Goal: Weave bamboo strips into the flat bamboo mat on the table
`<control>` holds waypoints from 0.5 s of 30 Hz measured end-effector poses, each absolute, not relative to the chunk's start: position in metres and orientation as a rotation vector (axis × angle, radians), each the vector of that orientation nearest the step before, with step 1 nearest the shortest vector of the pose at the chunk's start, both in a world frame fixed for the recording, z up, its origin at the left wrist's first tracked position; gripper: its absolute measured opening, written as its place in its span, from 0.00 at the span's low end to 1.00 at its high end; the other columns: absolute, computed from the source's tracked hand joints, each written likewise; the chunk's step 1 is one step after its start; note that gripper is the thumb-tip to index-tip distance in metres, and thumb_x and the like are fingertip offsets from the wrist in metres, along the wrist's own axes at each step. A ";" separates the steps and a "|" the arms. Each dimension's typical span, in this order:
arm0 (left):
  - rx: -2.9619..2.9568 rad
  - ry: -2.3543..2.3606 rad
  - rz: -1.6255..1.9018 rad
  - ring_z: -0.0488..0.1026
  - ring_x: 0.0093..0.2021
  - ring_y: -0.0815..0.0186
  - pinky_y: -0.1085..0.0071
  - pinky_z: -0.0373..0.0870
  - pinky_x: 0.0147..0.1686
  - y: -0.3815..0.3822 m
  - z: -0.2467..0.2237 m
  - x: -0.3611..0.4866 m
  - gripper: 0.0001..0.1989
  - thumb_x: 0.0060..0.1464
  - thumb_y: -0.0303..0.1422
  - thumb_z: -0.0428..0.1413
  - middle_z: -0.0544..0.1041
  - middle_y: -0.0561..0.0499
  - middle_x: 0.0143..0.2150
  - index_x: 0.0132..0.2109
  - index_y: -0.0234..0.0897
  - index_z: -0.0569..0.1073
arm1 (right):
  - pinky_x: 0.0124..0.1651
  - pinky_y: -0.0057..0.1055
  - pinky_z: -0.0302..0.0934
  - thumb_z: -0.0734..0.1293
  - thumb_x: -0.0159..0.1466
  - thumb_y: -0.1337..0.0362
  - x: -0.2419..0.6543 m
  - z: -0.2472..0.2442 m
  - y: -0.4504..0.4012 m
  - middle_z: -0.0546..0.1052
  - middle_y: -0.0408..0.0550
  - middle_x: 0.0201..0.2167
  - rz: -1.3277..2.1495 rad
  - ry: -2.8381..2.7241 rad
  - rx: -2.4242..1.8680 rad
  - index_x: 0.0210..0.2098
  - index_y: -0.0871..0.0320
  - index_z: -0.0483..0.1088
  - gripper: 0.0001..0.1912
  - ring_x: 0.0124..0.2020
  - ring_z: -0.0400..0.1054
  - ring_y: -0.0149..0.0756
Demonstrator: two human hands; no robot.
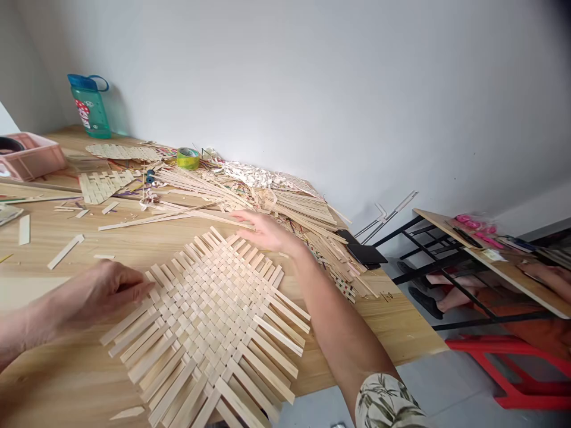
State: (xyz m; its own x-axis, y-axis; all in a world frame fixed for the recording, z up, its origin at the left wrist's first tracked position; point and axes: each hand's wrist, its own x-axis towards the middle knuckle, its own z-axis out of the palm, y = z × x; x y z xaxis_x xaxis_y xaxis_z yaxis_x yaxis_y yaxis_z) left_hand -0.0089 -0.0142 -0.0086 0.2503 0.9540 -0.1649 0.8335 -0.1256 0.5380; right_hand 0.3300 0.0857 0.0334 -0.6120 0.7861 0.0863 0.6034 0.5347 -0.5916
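Observation:
A woven mat of pale flat strips (214, 309) lies on the wooden table, its loose strip ends sticking out on all sides. At its left corner, my left hand (107, 288) pinches the edge strips between thumb and fingers. My right hand (263, 230) reaches past the mat's far corner, fingers stretched out and palm down, close to the strip ends and the heap of loose strips (200, 187). Nothing can be made out in its grasp.
A teal bottle (91, 110), a pink basket (40, 160) and yellow tape (188, 158) stand toward the back left. Small woven pieces and offcuts lie around. At right are a black flat object (366, 254), a red stool (513, 368) and another person's legs beneath a second table.

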 end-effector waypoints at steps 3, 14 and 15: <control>2.266 1.560 0.447 0.66 0.23 0.66 0.72 0.61 0.24 -0.008 -0.014 -0.010 0.27 0.58 0.53 0.41 0.71 0.54 0.24 0.27 0.40 0.73 | 0.56 0.35 0.64 0.64 0.67 0.66 0.343 0.062 0.078 0.75 0.54 0.54 0.751 -2.379 -1.121 0.56 0.61 0.70 0.19 0.54 0.70 0.36; 2.587 1.360 0.589 0.72 0.38 0.59 0.65 0.66 0.39 -0.013 -0.027 0.002 0.18 0.64 0.42 0.43 0.76 0.47 0.37 0.37 0.41 0.73 | 0.57 0.42 0.64 0.64 0.69 0.59 0.301 0.065 -0.030 0.72 0.53 0.57 0.478 -2.922 -1.053 0.61 0.56 0.66 0.22 0.55 0.69 0.44; 2.575 1.401 0.570 0.71 0.35 0.60 0.66 0.65 0.38 -0.014 -0.025 0.003 0.19 0.64 0.42 0.43 0.75 0.48 0.35 0.33 0.41 0.72 | 0.60 0.41 0.62 0.64 0.69 0.56 0.301 0.058 -0.039 0.71 0.52 0.58 0.490 -2.949 -1.011 0.62 0.54 0.65 0.24 0.57 0.67 0.44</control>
